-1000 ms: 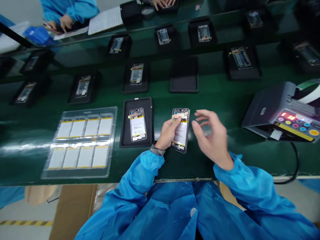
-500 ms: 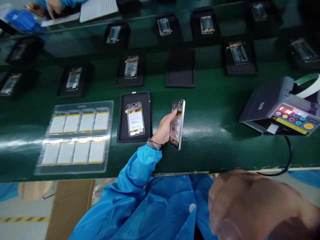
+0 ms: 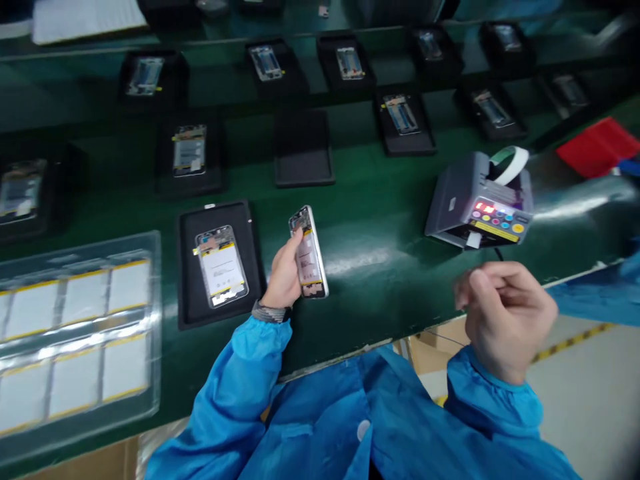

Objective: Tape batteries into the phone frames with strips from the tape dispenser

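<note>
Phone frame point(image 3: 310, 257) in left-hand grip point(image 3: 283, 277)

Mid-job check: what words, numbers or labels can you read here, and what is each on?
Red digits on the tape dispenser display: lit, too blurred to read.
Printed lines on the white sticker of the phone in the tray: too small to read.
Sticker on the held phone in the left hand: too small to read.
</note>
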Demonstrator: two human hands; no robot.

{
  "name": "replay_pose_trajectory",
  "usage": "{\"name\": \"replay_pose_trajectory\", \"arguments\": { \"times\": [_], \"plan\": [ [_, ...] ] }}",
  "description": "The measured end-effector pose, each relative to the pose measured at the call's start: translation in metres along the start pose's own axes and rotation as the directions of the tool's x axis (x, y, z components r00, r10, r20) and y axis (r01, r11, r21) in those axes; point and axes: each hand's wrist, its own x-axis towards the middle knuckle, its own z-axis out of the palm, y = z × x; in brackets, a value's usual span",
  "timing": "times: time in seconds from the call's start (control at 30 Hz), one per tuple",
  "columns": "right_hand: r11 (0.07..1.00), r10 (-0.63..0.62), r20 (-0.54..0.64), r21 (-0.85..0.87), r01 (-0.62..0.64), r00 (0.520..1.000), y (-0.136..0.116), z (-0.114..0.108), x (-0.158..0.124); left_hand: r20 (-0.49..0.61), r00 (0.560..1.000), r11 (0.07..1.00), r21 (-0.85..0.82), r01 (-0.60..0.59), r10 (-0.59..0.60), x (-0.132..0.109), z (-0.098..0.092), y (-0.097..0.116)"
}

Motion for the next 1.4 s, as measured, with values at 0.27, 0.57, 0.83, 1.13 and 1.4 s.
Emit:
{"name": "replay_pose_trajectory", "arguments": {
  "times": [0.27, 0.57, 0.83, 1.13, 1.4],
  "plan": [
    [0.955, 0.261, -0.26, -0.069, -0.287, 0.93, 0.085, -0.049, 0.053, -0.042, 0.997, 0.997, -0.048, 0.06, -0.062, -0.001, 0.002, 0.003],
    [0.965, 0.237, -0.291, -0.043, -0.26, 0.927, 0.076, -0.024, 0.063, 0.316, 0.94, 0.992, 0.052, 0.117, -0.127, -0.007, -0.006, 0.01],
    [0.954, 0.222, -0.305, -0.126, -0.271, 0.926, 0.065, -0.027, 0.063, 0.323, 0.946, 0.999, 0.02, -0.041, 0.032, -0.002, -0.009, -0.003],
    [0.933, 0.354, 0.189, -0.009, -0.359, 0.916, 0.055, 0.029, 0.004, 0.328, 0.925, 0.971, 0.072, -0.228, 0.193, 0.0, -0.005, -0.017],
    [0.947, 0.276, 0.459, 0.018, -0.319, 0.845, 0.049, 0.116, -0.012, 0.339, 0.914, 0.963, 0.071, -0.26, 0.222, 0.0, -0.004, -0.021]
  ]
}}
